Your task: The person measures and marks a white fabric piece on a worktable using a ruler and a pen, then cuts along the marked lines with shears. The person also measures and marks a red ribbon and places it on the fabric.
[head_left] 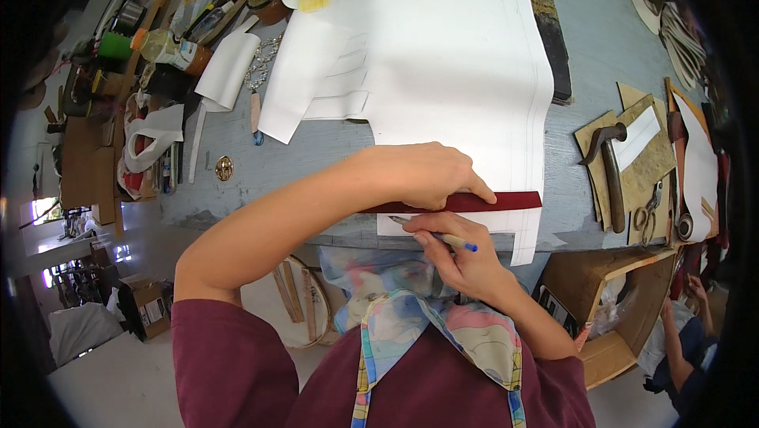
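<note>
A large sheet of white paper (455, 72) covers the middle of the workbench, with thin drawn lines on it. Across its near end lies a dark red strip (514, 202), straight-edged like a ruler. My left hand (431, 175) presses down on this strip, its index finger pointing right along it. Just below, a ballpoint pen (458, 243) with a blue end is pinched in my right hand (466, 258). The pen's tip rests close to the strip's near edge, over the paper. My left hand hides part of the strip.
To the right lie a hammer (612, 179), scissors (647, 214) and brown sheets (668, 139). A dark block (551, 49) borders the paper. On the left are a rolled white sheet (228, 72), a bottle (170, 50) and a round metal piece (224, 168). Another person's arm (676, 341) shows at lower right.
</note>
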Demonstrator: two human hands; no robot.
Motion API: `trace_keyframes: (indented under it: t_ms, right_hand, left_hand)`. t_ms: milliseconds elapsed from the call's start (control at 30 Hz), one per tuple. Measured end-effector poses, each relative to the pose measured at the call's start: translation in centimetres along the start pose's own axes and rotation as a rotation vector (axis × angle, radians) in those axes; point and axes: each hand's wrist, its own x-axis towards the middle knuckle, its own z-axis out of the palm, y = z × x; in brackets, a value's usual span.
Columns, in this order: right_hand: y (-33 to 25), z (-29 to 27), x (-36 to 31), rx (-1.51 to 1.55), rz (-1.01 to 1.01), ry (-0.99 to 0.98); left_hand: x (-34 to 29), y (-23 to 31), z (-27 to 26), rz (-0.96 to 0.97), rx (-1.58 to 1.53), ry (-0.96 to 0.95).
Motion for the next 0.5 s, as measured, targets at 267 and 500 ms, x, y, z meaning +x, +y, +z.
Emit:
trace_keyframes:
  t_ms: [267,500]
  right_hand:
    - [0.2,1.1,0.7,-0.113,-0.096,0.030]
    - [0.0,-4.4,-3.2,-0.178,0.129,0.202]
  left_hand:
    - [0.4,0.0,0.0,-0.025,0.010,-0.033]
    - [0.0,-0.5,0.6,0.059,0.027,0.048]
